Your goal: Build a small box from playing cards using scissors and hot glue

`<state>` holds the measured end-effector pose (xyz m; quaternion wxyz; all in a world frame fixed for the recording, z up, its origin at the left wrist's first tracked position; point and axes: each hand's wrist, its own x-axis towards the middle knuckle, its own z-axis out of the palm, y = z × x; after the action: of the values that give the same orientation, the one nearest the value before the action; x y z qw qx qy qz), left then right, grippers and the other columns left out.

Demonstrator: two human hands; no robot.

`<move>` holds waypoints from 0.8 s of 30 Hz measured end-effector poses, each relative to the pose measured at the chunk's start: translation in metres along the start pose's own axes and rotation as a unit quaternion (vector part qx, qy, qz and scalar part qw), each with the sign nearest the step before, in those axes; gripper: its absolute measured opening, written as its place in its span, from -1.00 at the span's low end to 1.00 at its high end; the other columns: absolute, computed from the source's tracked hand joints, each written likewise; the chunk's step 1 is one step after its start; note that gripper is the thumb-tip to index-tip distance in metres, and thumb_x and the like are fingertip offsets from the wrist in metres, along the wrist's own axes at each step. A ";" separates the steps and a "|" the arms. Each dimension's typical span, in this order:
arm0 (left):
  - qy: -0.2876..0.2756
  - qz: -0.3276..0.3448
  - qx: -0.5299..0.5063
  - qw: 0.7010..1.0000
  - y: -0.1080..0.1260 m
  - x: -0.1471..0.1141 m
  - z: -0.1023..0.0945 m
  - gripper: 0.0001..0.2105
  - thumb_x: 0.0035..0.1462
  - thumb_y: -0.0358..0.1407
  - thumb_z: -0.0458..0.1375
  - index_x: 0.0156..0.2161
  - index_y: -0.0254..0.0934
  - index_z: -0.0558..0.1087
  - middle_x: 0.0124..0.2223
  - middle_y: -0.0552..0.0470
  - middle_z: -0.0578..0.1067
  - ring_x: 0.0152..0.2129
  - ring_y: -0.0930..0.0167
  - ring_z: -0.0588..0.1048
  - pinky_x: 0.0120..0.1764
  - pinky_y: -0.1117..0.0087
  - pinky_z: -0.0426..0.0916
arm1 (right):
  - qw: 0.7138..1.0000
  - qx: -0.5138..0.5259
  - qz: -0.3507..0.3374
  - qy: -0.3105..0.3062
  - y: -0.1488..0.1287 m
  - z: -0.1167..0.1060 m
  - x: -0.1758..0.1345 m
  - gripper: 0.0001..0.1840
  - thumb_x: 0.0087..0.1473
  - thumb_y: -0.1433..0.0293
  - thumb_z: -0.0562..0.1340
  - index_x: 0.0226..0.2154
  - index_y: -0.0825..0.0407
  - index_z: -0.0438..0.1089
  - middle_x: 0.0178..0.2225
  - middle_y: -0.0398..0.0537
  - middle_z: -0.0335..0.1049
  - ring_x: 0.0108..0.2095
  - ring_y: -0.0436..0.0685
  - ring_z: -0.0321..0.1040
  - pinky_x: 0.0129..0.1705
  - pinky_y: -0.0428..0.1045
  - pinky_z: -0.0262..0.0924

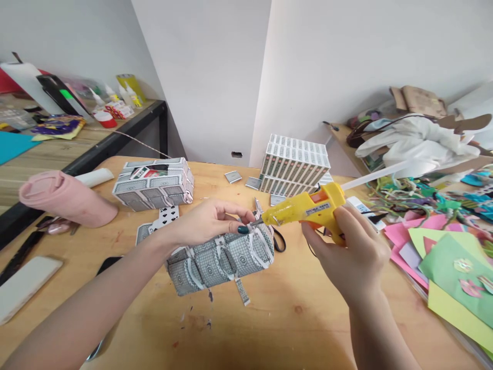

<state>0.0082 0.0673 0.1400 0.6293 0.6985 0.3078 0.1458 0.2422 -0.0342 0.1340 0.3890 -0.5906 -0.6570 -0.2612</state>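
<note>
From here I see my right hand with its grip clamped round the yellow glue gun, presumably angled to bring the nozzle to the card-covered bundle on the worktop, while my left hand seems to steady it, hiding whether it pinches anything, so I cannot tell.

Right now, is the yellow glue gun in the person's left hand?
No, the right hand grips the yellow glue gun, while the left hand is at the card-covered bundle.
</note>
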 end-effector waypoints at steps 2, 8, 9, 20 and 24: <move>-0.002 0.001 -0.002 1.000 0.000 0.000 0.000 -0.84 0.07 -0.38 0.15 -0.22 -0.23 0.51 -0.19 0.09 0.55 -0.24 0.46 0.48 -0.10 0.40 0.33 | 1.000 -0.005 -0.006 0.001 -0.001 -0.001 0.001 -0.67 -0.04 0.38 0.32 -0.59 0.00 0.11 -0.65 -0.30 -0.03 -0.62 -0.10 -0.05 -0.62 -0.12 -0.14; -0.014 0.005 -0.004 1.000 0.000 0.000 0.000 -0.84 0.06 -0.38 0.16 -0.23 -0.21 0.52 -0.21 0.11 0.55 -0.26 0.47 0.47 -0.12 0.41 0.31 | 0.999 -0.015 -0.031 0.010 -0.001 -0.005 0.002 -0.70 -0.06 0.41 0.33 -0.56 0.00 0.16 -0.63 -0.31 0.00 -0.62 -0.11 -0.05 -0.63 -0.15 -0.10; -0.015 0.007 -0.002 1.000 0.000 -0.001 0.000 -0.84 0.06 -0.38 0.16 -0.23 -0.21 0.52 -0.22 0.11 0.55 -0.26 0.47 0.46 -0.12 0.40 0.30 | 0.999 -0.016 -0.034 0.009 -0.001 -0.006 0.002 -0.71 -0.06 0.40 0.33 -0.55 0.00 0.16 -0.63 -0.31 0.00 -0.62 -0.11 -0.05 -0.63 -0.15 -0.09; -0.037 -0.009 0.015 0.999 0.001 0.000 0.001 -0.83 0.08 -0.31 0.15 -0.21 -0.20 0.53 -0.24 0.10 0.53 -0.29 0.46 0.45 -0.18 0.42 0.28 | 0.998 -0.040 -0.054 0.003 -0.002 -0.017 0.007 -0.56 -0.10 0.44 0.36 -0.60 0.00 0.02 -0.62 -0.30 -0.04 -0.61 -0.12 -0.10 -0.62 -0.16 -0.07; -0.026 -0.004 0.009 1.000 0.001 0.000 0.001 -0.83 0.06 -0.34 0.15 -0.21 -0.20 0.53 -0.23 0.11 0.54 -0.28 0.47 0.45 -0.15 0.42 0.28 | 0.998 -0.028 -0.053 0.000 -0.003 -0.014 0.009 -0.59 -0.08 0.46 0.34 -0.59 0.00 0.03 -0.62 -0.29 -0.03 -0.61 -0.11 -0.08 -0.61 -0.15 -0.07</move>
<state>0.0091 0.0670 0.1407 0.6315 0.7063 0.2957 0.1220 0.2425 -0.0407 0.1498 0.3580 -0.5659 -0.6798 -0.2990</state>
